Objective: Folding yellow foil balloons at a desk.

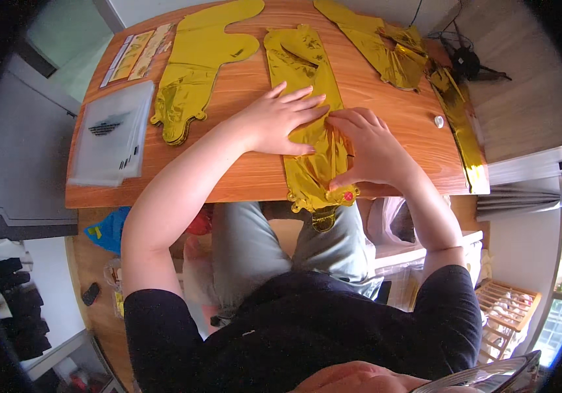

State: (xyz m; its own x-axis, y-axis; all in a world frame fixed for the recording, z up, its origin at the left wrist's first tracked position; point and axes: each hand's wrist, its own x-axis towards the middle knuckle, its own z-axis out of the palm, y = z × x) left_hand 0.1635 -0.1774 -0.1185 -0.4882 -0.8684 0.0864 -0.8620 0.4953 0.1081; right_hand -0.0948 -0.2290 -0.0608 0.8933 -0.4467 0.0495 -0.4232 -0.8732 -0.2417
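Observation:
A flat, creased gold foil balloon (304, 65) lies lengthwise on the wooden table, its tabbed lower end reaching past the front edge above my lap. My left hand (281, 121) rests on its middle with the fingers spread. On its right side is my right hand (372, 147), fingertips on the foil near the left hand's fingers and thumb apart from them, down by the tabbed end. The right palm hides part of the foil's edge. To the left lies another flat gold foil balloon (192, 72), curved in outline, with a similar tabbed end.
Clear plastic bags (110, 141) lie at the table's left, below printed cards (137, 56). More gold foil (385, 56) lies at the far right, with a strip (457, 124) along the right edge. A small white object (438, 121) and a black stand (465, 62) are nearby.

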